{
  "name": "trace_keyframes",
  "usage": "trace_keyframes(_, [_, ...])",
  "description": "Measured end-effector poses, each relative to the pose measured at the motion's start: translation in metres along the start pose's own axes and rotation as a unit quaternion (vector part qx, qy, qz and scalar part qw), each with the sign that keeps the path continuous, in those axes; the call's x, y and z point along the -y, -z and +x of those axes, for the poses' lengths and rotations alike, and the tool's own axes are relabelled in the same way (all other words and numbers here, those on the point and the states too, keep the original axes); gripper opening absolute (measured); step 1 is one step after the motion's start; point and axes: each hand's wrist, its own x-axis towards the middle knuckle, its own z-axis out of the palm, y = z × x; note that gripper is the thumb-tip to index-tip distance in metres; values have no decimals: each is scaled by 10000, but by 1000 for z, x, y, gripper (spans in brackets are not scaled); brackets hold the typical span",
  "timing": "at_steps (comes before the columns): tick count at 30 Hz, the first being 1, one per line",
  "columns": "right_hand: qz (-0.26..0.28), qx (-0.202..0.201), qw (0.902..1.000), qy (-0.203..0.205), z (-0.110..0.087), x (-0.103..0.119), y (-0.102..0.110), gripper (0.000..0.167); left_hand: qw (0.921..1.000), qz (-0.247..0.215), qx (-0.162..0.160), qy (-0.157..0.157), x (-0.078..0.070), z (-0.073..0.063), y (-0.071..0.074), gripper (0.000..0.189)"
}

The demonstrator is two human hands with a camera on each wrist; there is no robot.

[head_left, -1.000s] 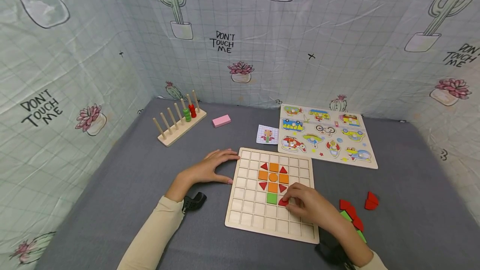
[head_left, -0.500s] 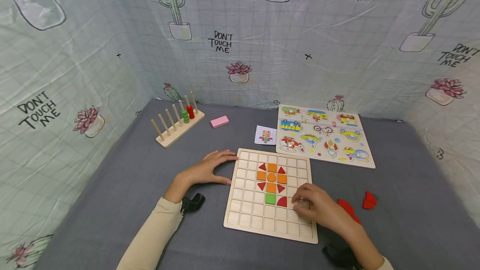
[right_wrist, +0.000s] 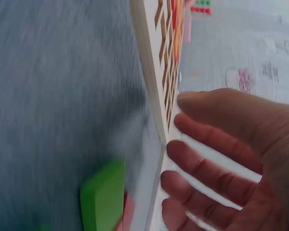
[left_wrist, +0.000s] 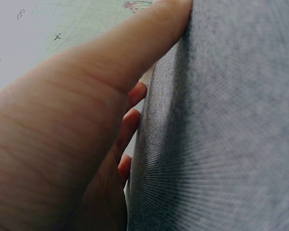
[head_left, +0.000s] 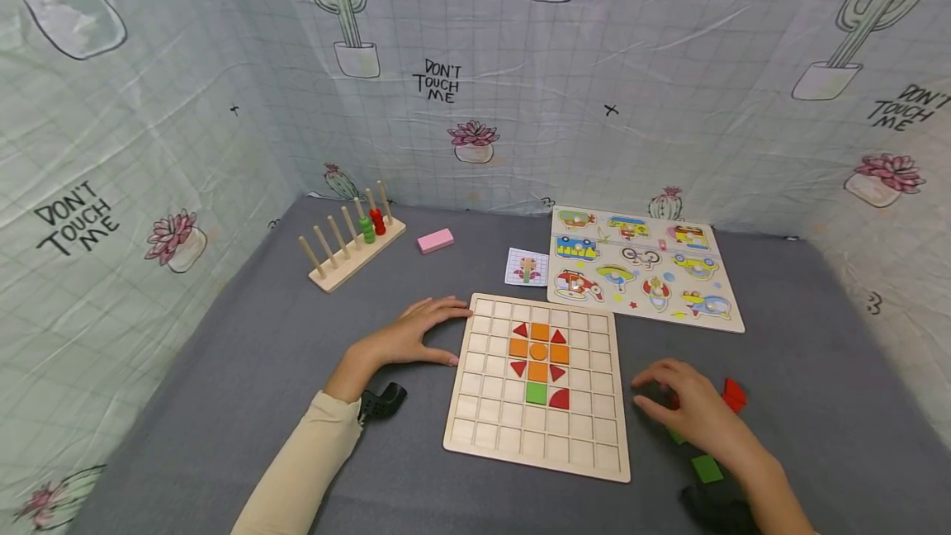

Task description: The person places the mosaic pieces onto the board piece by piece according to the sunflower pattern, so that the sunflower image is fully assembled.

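A wooden grid board [head_left: 490,436] lies on the grey cloth, holding orange squares, an orange circle [head_left: 538,352], several red triangles, a green square [head_left: 536,393] and a red quarter circle [head_left: 560,399]. My left hand [head_left: 404,338] touches the board's left edge with fingers and thumb spread. Off the board's right side, my right hand [head_left: 691,407] hovers with loosely bent fingers and nothing between them. Under and beside it lie red pieces [head_left: 734,395] and green squares [head_left: 707,469], partly hidden by the hand; the right wrist view shows one green block [right_wrist: 103,197] close up.
Behind the grid board are a small pattern card [head_left: 527,267] and a vehicle puzzle board [head_left: 646,271]. A pink block [head_left: 435,241] and a wooden peg rack [head_left: 357,256] with green and red rings stand at the back left. A printed cloth wall [head_left: 550,155] rises behind.
My right hand lets go of the red quarter circle, which now lies in the cell right of the green square, and moves right, off the board, to the loose pieces. The left hand stays put.
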Motion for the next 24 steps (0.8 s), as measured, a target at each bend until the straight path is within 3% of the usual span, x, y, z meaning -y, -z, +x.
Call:
trace_keyframes(6, [-111,-65,9991,-407,-9,-12,8,24,10000,1,7,15,1,0,-1,75])
trace_keyframes(14, [-392,198,9923,-1162,-13,-20,12,27,10000,18,18,15,2,1,-1,75])
trace_keyframes(20, [-227,104,9943,-1038,-11,-22,9,23,10000,-20,37,13,1,1,-1,75])
trace_keyframes(24, [-228,-80,9974,-684,-9,-24,6,25,10000,-20,5,-19,2,1,0,75])
